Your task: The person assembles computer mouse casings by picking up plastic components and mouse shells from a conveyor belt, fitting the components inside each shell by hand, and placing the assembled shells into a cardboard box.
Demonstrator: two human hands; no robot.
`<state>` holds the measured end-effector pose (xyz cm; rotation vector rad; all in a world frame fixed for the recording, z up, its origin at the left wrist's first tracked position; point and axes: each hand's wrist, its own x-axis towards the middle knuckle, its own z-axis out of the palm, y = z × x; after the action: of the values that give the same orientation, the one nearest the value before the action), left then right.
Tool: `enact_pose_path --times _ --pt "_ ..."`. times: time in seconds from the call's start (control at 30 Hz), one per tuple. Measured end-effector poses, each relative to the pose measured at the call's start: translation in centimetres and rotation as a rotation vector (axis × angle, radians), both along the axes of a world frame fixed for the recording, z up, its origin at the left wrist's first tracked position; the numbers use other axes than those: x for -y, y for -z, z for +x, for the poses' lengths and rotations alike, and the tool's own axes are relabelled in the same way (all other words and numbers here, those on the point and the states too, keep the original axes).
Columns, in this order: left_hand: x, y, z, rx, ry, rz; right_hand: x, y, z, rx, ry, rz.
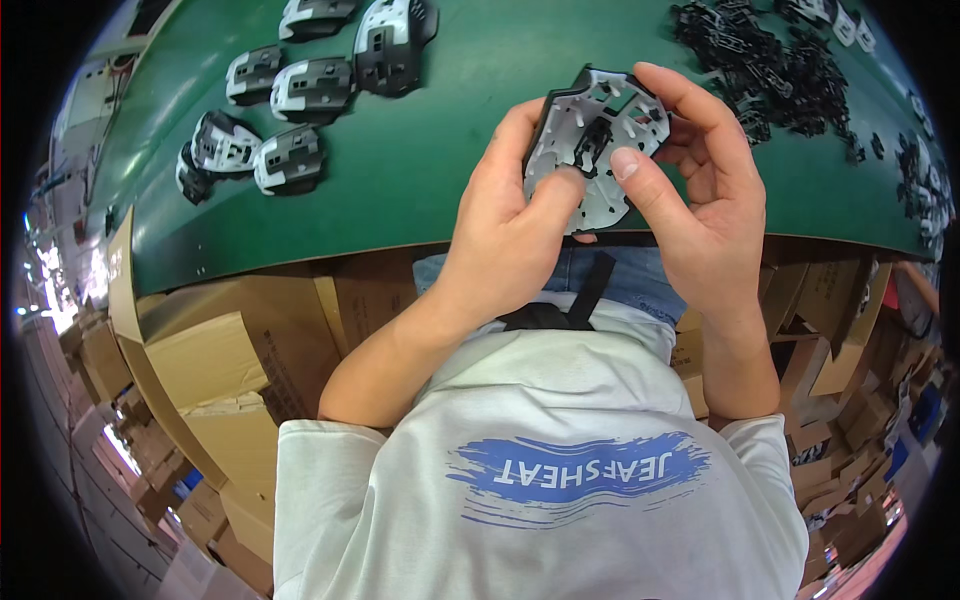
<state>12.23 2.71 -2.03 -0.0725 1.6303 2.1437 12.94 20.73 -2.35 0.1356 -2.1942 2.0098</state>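
Between both hands I hold a white plastic shell [603,207] with a black rim, tilted so its hollow inside faces me. A small black plastic part [595,138] sits in the middle of that hollow. My left hand [508,225] grips the shell's left side, its thumb reaching inside against the lower end of the black part. My right hand [708,190] closes round the right edge, with the thumb over the hollow and fingers along the upper right rim. Some fingers are hidden behind the shell.
Several black-and-white shells [312,90] lie on the green table [400,180] at the left. A heap of small black parts [770,70] is at the far right, with more parts along the right edge. Open cardboard boxes [250,320] stand below the table's near edge.
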Motion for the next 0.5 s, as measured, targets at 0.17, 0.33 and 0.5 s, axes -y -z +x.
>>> enact_pose_path --times 0.17,0.33,0.5 --pt "0.0 2.0 0.1 -0.300 -0.100 -0.196 1.9 1.3 0.4 -0.017 -0.035 0.137" --pt "0.2 2.8 0.5 -0.454 -0.111 -0.419 2.9 1.7 0.6 0.008 0.021 0.214" --pt "-0.1 4.2 0.4 -0.496 -0.155 -0.412 2.8 3.2 0.2 -0.128 0.059 0.265"
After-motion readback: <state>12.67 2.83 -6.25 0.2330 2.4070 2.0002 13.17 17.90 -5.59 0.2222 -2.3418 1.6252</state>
